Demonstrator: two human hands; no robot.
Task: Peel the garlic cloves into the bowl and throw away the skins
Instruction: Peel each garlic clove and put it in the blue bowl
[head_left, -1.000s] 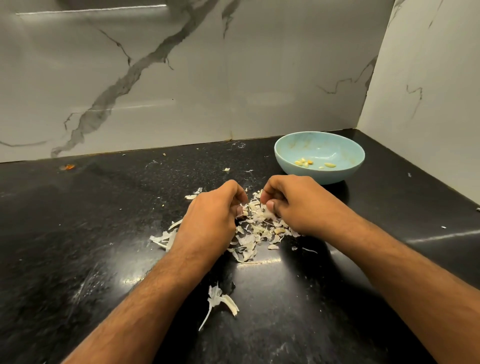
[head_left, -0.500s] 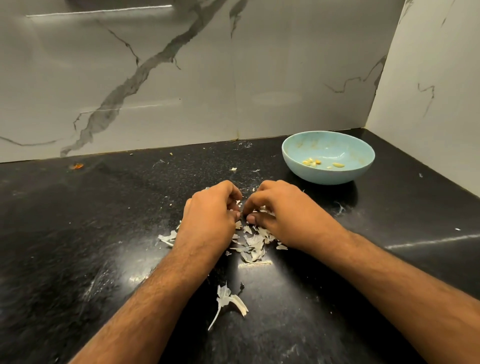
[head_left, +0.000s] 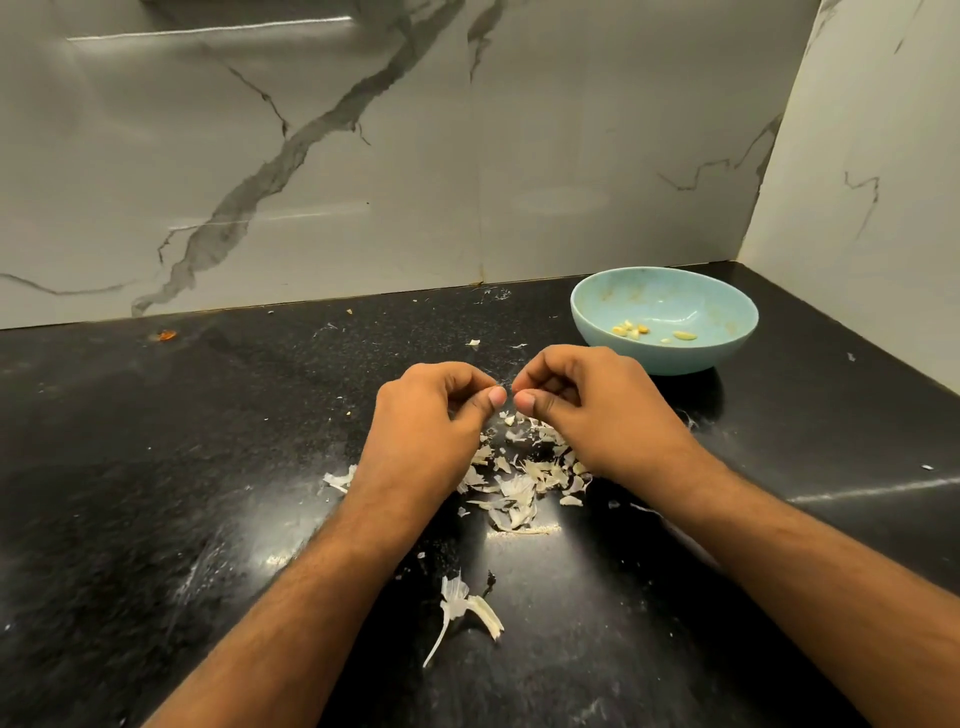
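Observation:
My left hand (head_left: 431, 415) and my right hand (head_left: 587, 410) are held just above the black counter, fingers curled, thumbs almost tip to tip. Between the fingertips they pinch a tiny pale piece of garlic (head_left: 503, 387); most of it is hidden. Below and between the hands lies a pile of white garlic skins (head_left: 519, 483). A light blue bowl (head_left: 675, 361) stands behind my right hand at the far right. It holds several peeled yellowish cloves (head_left: 631, 330).
A larger loose skin (head_left: 467, 605) lies on the counter (head_left: 208, 467) between my forearms. Small skin flecks are scattered toward the back wall, and an orange scrap (head_left: 166, 336) sits far left. Marble walls close off the back and right.
Both hands have lifted off the skin pile and drawn together, thumbs now nearly touching. The view has shifted slightly left, so the bowl appears further right.

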